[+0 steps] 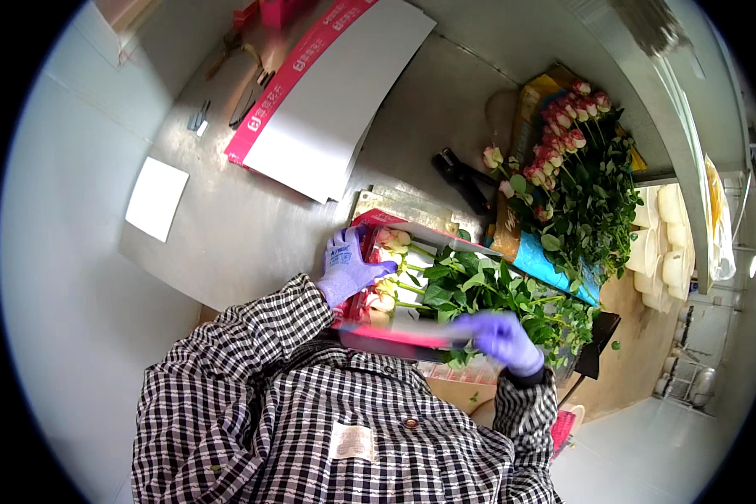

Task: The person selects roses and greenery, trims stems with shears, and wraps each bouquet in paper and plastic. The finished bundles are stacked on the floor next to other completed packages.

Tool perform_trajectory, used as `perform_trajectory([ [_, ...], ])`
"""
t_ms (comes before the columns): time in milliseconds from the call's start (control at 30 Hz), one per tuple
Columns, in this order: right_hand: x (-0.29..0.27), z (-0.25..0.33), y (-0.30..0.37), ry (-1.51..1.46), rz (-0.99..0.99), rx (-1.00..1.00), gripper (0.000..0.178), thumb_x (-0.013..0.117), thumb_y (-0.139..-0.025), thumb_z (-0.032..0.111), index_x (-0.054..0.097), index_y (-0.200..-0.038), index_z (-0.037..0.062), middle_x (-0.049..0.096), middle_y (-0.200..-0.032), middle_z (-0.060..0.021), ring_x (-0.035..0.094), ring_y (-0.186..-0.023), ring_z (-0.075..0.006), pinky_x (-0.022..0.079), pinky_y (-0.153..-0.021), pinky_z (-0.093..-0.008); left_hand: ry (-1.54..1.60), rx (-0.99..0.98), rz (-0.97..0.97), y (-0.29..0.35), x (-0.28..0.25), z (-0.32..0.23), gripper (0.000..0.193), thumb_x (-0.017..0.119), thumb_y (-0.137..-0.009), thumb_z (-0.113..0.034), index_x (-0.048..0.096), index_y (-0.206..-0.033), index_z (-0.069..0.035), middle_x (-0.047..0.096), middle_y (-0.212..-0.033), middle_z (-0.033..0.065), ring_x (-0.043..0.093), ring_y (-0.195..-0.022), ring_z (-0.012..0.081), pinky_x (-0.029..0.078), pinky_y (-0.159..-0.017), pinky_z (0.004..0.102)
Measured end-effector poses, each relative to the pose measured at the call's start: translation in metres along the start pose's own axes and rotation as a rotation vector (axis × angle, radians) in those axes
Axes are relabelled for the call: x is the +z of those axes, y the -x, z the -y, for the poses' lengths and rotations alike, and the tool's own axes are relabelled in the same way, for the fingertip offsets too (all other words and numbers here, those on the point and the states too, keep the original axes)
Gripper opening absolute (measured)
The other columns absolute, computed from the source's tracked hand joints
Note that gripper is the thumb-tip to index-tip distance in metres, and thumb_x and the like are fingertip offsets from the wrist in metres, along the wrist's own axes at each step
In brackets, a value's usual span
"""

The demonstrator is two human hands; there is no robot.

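Observation:
A bunch of pink-and-cream roses (385,296) lies in front of me in a white sheet with red-pink borders (382,343). Its blossoms are at the left and its leafy stems (487,286) run to the right. My left hand (349,265), in a purple glove, rests at the blossom end with its thumb and fingers spread. My right hand (500,340), also gloved in purple, is over the near side of the stems by the sheet's near edge. Motion smears its fingers, so what they hold, if anything, is unclear.
A stack of white sheets with a red-pink border (328,92) lies at the back left of the metal table (206,202). More pink roses (554,139) lie at the back right, beside a black tool (464,178). A white card (157,198) is at the left.

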State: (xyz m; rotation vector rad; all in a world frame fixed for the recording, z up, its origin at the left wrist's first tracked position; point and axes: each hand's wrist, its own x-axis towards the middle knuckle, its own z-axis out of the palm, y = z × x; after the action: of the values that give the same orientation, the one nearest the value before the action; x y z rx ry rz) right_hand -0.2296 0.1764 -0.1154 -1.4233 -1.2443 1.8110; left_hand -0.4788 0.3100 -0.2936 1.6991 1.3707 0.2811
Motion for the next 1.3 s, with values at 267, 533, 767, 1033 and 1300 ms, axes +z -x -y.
perform_trajectory([
  [267,-0.012,-0.073,-0.106,0.002,-0.461,0.539,0.039,0.068,-0.086,0.038,0.064,-0.086,-0.0016,0.064,-0.063,-0.0075,0.063,-0.048,-0.0167,0.05,-0.043,-0.0251,0.536,0.102,0.402,-0.021,-0.039,0.029,0.063,0.071,-0.079,-0.036,0.046,-0.129,-0.007,0.055,-0.119,0.0167,0.053,-0.108,0.031,0.042,-0.098,0.0419],
  [533,0.002,-0.052,-0.091,0.913,-0.593,0.28,0.033,0.066,-0.087,0.036,0.067,-0.078,0.0043,0.065,-0.065,-0.0108,0.064,-0.054,-0.0226,0.05,-0.05,-0.0302,-0.784,0.949,0.373,0.036,-0.047,-0.057,0.05,0.065,-0.08,-0.031,0.055,-0.126,-0.015,0.05,-0.133,0.0079,0.043,-0.126,0.0262,0.035,-0.105,0.0414],
  [767,0.008,0.043,-0.094,1.118,-0.367,-0.309,0.046,0.065,-0.081,0.014,0.056,-0.126,0.0081,0.067,-0.107,-0.0121,0.065,-0.095,-0.0291,0.051,-0.083,-0.0372,-0.837,0.867,0.421,0.039,-0.046,-0.059,0.048,0.06,-0.081,-0.026,0.053,-0.125,-0.009,0.049,-0.132,0.0123,0.045,-0.123,0.0258,0.037,-0.103,0.0393],
  [1033,0.053,-0.075,-0.09,1.807,0.16,0.115,0.046,0.037,-0.096,0.023,0.04,-0.14,0.0104,0.048,-0.139,-0.0144,0.05,-0.125,-0.0266,0.042,-0.099,-0.0359,-0.705,0.505,0.704,0.031,-0.078,-0.141,0.03,0.049,-0.09,-0.03,0.065,-0.11,-0.015,0.066,-0.102,0.0087,0.065,-0.092,0.0281,0.051,-0.083,0.0431],
  [1300,0.071,-0.006,-0.043,1.175,0.075,-0.439,0.065,0.052,-0.085,0.061,0.06,-0.122,0.0084,0.058,-0.124,-0.0162,0.058,-0.113,-0.0302,0.045,-0.098,-0.0408,-0.733,0.497,0.797,-0.039,-0.061,-0.13,0.031,0.057,-0.084,-0.029,0.065,-0.111,-0.015,0.064,-0.105,0.0104,0.062,-0.101,0.0278,0.048,-0.09,0.0402],
])
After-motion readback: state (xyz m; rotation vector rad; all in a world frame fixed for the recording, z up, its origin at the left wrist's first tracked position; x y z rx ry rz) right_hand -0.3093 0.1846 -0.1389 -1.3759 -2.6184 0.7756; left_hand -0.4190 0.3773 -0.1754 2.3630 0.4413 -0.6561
